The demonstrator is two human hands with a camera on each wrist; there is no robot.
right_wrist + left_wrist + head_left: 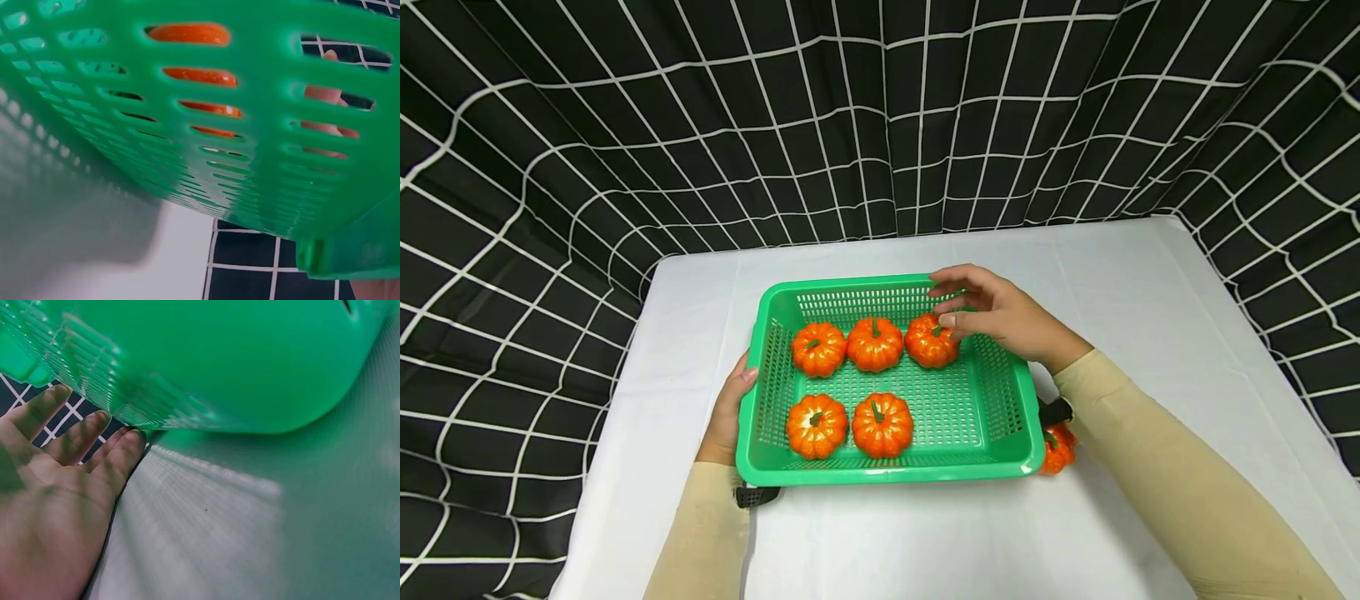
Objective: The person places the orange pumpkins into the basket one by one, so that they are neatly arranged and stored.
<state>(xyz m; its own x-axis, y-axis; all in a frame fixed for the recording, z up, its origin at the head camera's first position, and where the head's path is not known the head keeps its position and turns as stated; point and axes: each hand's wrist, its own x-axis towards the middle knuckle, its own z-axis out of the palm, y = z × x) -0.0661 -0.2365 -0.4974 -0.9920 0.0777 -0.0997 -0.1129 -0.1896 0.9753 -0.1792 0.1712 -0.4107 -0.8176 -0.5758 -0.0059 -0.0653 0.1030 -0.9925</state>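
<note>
A green plastic basket (880, 476) with slotted walls sits in front of me, holding several small orange toy pumpkins (875, 344) in two rows. At its left side is my left hand (728, 417), thumb by the rim. In the left wrist view, that hand's fairly straight fingers (84, 434) reach the basket wall. My right hand (1000, 315) hovers over the far right corner, fingers spread. Its thumb overlaps the top of the back row's rightmost pumpkin (931, 346). Through the wall slots, the right wrist view shows orange pumpkin (199, 76) and parts of fingers (323, 94).
Another orange pumpkin (1057, 450) lies outside the basket at its right, partly hidden by the rim and my right sleeve (1157, 450). A white cloth (1150, 308) covers the table. Black curtains with white grid lines (880, 125) stand behind and at both sides.
</note>
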